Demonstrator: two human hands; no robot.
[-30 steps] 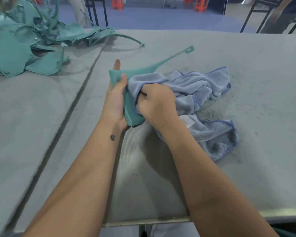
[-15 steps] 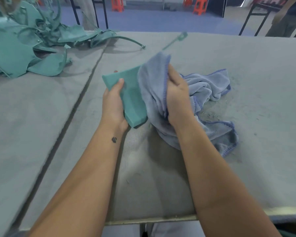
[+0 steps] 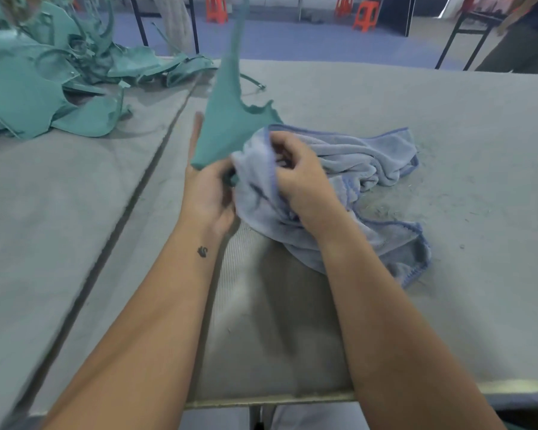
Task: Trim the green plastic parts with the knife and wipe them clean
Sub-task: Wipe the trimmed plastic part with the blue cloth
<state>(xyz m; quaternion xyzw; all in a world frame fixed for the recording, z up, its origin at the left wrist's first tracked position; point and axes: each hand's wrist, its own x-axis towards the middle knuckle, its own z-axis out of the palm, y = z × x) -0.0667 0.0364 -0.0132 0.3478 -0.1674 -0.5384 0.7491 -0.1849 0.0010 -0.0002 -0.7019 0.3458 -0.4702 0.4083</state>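
Grey table (image 3: 385,113): left hand (image 3: 207,190) grips green part (image 3: 227,119) upright; right hand (image 3: 295,178) bunches cloth (image 3: 354,156).

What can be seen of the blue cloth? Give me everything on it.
The blue cloth is a pale blue, fuzzy towel-like rag with a darker blue stitched hem. It lies crumpled in folds on the grey table, spread to the right of the hands. The right hand bunches its near left end and presses it against the lower end of the green plastic part, which the left hand holds tilted upward. Fine debris lies beside it.
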